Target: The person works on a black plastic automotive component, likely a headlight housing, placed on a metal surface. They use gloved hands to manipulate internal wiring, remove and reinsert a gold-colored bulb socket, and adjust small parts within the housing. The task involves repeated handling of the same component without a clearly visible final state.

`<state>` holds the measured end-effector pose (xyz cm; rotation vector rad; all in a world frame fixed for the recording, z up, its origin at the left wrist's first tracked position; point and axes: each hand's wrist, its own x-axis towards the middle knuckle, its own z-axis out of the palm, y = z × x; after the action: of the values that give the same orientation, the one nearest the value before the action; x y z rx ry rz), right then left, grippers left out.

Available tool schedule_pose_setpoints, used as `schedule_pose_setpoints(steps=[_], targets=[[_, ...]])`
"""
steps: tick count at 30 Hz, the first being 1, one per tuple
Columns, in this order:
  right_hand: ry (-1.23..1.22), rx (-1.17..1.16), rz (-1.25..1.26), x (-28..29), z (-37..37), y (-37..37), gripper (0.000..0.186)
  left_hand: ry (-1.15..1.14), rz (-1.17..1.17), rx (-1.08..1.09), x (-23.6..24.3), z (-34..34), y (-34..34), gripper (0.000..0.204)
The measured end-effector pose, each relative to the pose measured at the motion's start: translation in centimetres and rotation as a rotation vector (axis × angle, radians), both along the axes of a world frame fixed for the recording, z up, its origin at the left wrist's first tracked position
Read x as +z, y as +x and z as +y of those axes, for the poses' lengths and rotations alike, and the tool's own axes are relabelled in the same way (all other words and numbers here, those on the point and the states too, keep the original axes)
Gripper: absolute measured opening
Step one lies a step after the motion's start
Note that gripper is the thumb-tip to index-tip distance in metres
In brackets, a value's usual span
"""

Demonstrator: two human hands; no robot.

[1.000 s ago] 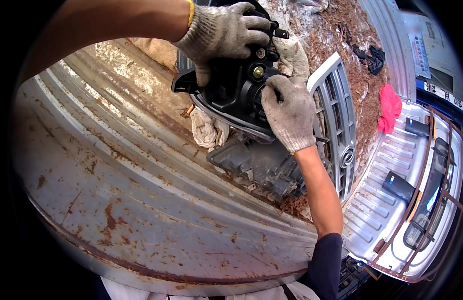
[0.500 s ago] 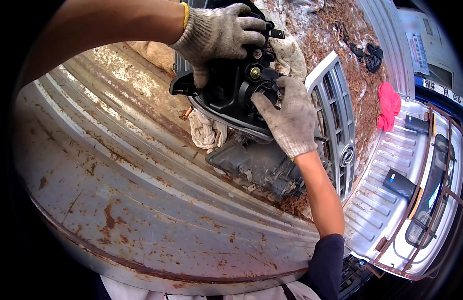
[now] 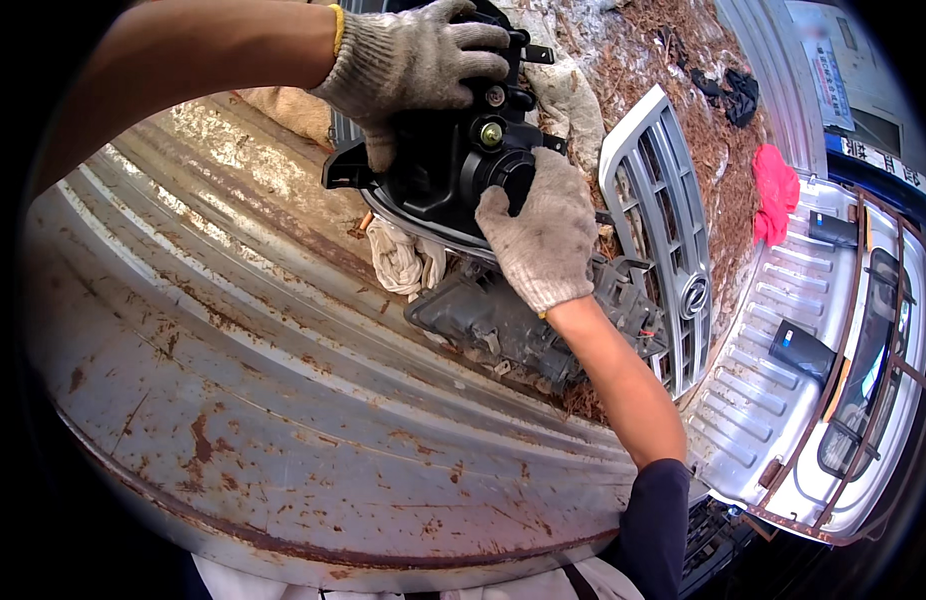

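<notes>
A car headlight (image 3: 423, 165) with a black rear housing is held over the truck bed, its back facing up. My left hand (image 3: 413, 65), in a grey knit work glove with a yellow cuff, grips its upper left part, fingers across the top and thumb over the housing. My right hand (image 3: 548, 230), gloved alike, is closed on the round black cap (image 3: 486, 174) at the back of the headlight, hiding part of it. A brass-coloured round fitting (image 3: 491, 134) sits just above the cap. Below lies a dusty, worn headlight (image 3: 473, 322).
A silver car grille (image 3: 638, 190) leans at the right of the dusty headlight. A crumpled pale cloth (image 3: 398, 258) lies at the left. The rusty metal side wall (image 3: 313, 440) stands between me and these parts. A pickup (image 3: 773, 290) and a red cloth (image 3: 775, 195) are at right.
My right hand has shifted left and turned against the round cap. The headlight and my left hand appear slightly further left, partly because the whole view has shifted.
</notes>
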<state>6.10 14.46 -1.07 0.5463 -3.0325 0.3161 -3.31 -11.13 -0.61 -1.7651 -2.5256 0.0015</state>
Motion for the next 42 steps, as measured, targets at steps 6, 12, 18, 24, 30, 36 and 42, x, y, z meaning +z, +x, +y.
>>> schedule_pose_setpoints(steps=[6,12,18,24,30,36,42], targets=[[-0.071,0.108,0.009,0.7,0.7,-0.4,0.054,-0.044,-0.118,0.017,2.2,-0.2,0.6,0.085],[-0.081,0.147,0.003,1.4,1.7,-0.4,0.055,-0.041,-0.099,0.023,1.8,-0.3,0.7,0.085],[-0.067,0.375,0.059,1.2,3.4,-1.5,0.057,-0.044,-0.142,0.026,2.2,-0.1,0.6,0.086],[0.008,0.542,-0.040,3.3,2.8,-2.5,0.056,0.016,-0.009,0.013,-0.4,-0.2,0.1,0.086],[0.032,0.489,-0.153,4.3,2.8,-2.1,0.061,-0.001,-0.033,0.020,0.1,-0.2,0.3,0.087],[0.024,0.186,-0.230,3.6,1.4,-0.7,0.068,-0.062,-0.069,0.027,1.7,-0.2,0.7,0.087],[0.071,0.344,-0.125,3.2,1.7,-1.0,0.064,-0.059,-0.083,0.025,1.7,-0.2,0.6,0.087]])
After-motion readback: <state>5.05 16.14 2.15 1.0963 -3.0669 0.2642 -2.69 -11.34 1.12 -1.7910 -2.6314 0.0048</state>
